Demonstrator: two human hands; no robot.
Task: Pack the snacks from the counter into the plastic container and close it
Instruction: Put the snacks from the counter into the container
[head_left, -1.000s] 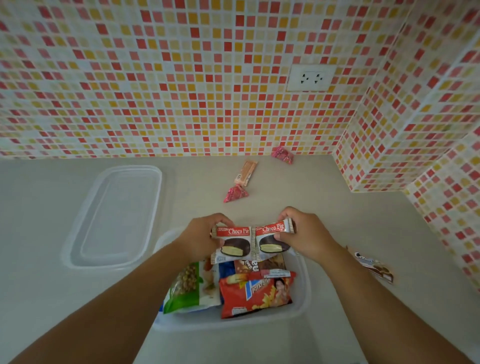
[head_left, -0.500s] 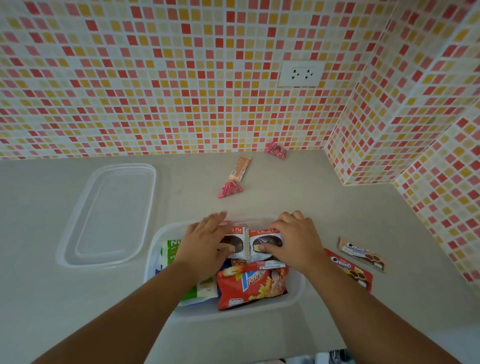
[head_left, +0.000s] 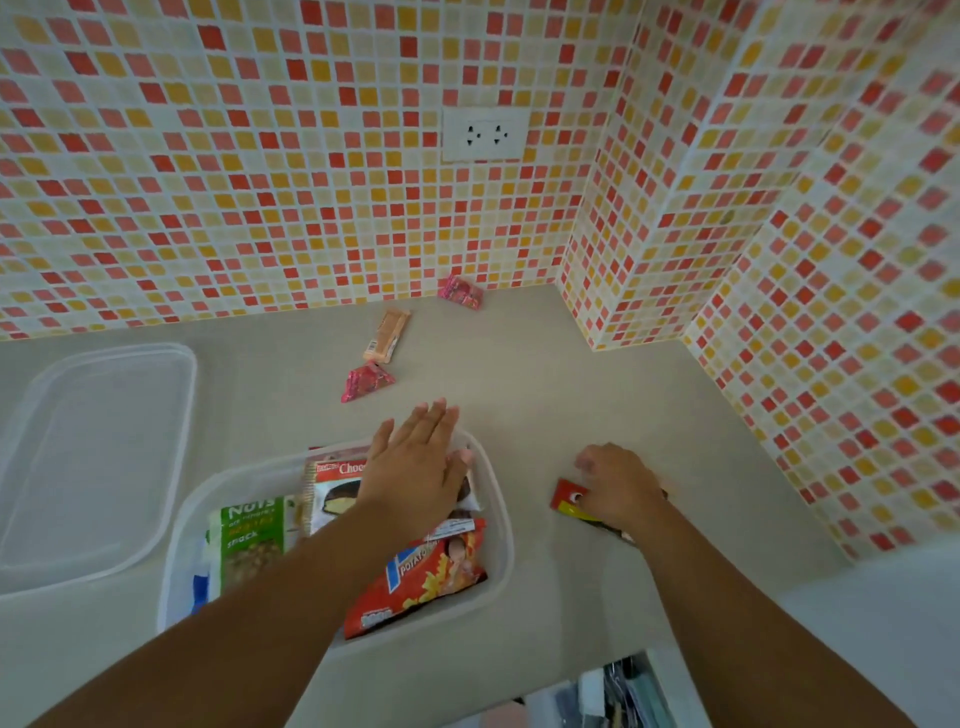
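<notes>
Head cam: left hand (head_left: 415, 467) lies flat, fingers straight, over the Choco Pie packs (head_left: 332, 493) at the far end of the plastic container (head_left: 498, 551), which sits on the table (head_left: 545, 395) right in front of the person. A sec ago both hands held those two joined packs above the box; now they're down inside w/ the green nuts bag (head_left: 249, 535) and the red potato snack bag (head_left: 426, 577), so that item counts as packed. Left hand is released, grips nothing, just resting/pressing on top.

Right hand (head_left: 618, 483) has left the box and gone out to the right, fingers curled down onto the red cookie pack (head_left: 566, 501) on the table. It's grasping or about to; can't tell if the pinch is fully made, but the fingers look wrapped over it. A 2nd pack seems to lie under/behind that hand, mostly hidden.

Still loose on the table, well apart from the box: two pink wrapped candies (head_left: 366, 382) (head_left: 460, 292) and a tan wafer bar (head_left: 387, 335) near the tiled wall. Clear lid (head_left: 98, 457) lies off to the left, not on yet.

So approx halfway: cookie packs next, then the far three, then the lid. Box looks fairly full already, stuff may need flattening for the lid to seat
</notes>
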